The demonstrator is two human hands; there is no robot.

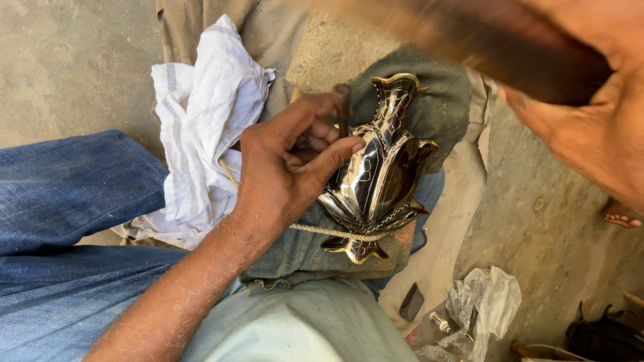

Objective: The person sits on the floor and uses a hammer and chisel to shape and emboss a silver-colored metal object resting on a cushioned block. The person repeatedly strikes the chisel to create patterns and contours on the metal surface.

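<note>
My left hand (288,172) pinches a thin metal punch (343,108) between thumb and fingers, holding it upright with its tip on the upper part of the shiny leaf-shaped metal dish (380,178), so the point sits just where I want the mark. The dish lies across my lap on a folded green-grey cloth pad (435,105), which cushions it and keeps the polished face from sliding. A cord (324,231) runs over the dish's lower end at about 6 o'clock, apparently to pin it down. My right hand (612,107), raised at 2 o'clock from the dish, is closed around a dark wooden handle (476,30), blurred with motion above the punch. A crumpled white cloth (205,128) rests at 9 o'clock beside my left hand, on my jeans (52,217).
</note>
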